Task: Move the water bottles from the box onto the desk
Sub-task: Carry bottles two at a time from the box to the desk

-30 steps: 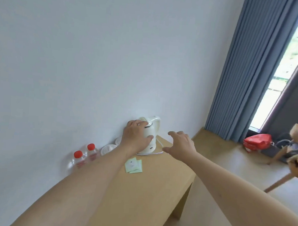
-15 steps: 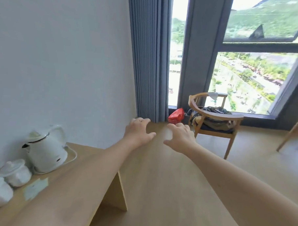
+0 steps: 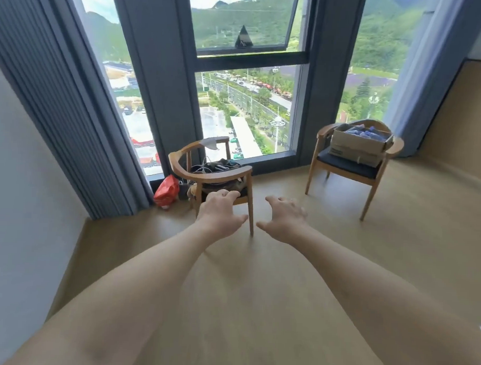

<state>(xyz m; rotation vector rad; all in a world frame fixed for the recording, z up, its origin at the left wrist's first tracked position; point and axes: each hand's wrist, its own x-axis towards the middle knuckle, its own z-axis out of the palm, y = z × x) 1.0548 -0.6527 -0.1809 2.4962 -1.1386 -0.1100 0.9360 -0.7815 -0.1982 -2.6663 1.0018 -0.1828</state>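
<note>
A wooden chair (image 3: 210, 175) is seen near the window (image 3: 245, 108), its seat heaped with cables and dark items that cannot be made out, and a red bag (image 3: 166, 191) lies on the floor (image 3: 256, 293) just beside it, against the window base. A second wooden chair (image 3: 353, 166) with a dark cushion is placed well apart to the right. Grey curtains (image 3: 58, 100) are hung at the left of the glass, through which a road, trees and green hills are seen.
</note>
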